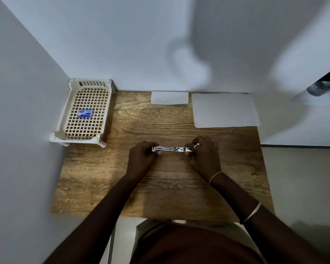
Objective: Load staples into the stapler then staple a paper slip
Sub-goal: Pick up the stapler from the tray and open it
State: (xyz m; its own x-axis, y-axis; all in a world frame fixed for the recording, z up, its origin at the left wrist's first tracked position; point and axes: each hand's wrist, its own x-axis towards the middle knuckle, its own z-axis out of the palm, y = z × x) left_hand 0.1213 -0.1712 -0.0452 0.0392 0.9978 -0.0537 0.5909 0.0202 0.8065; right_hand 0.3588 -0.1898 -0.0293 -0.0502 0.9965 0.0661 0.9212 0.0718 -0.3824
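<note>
- the slim silver metal stapler [170, 149] is held lengthwise, left to right, between both hands over the middle of the brown wood-grain table [160, 189]. this is the head view, the only one we have.
- we see a bright metal channel along its upper side and a yellow tip at its left end. we cannot tell whether staples lie in it.
- our left hand [141, 156] has its fingers curled round the stapler's left end, with the thumb underneath.
- our right hand [205, 156] pinches the right end with curled fingers, so both hands are clamped on the stapler, one at each end.
- we cannot tell whether the stapler touches the table or sits just above it.
- the small white paper slip [169, 97] lies flat at the far edge of the table against the wall, well apart from the hands.
- just to its right lies a larger white paper sheet [225, 110], also flat.
- a cream plastic lattice tray [64, 121] stands in the far left corner, and a small blue staple box [85, 113] rests on its grid floor.
- a thin yellow band [215, 177] circles the right wrist, and a pale bangle [252, 212] sits further up that forearm.
</note>
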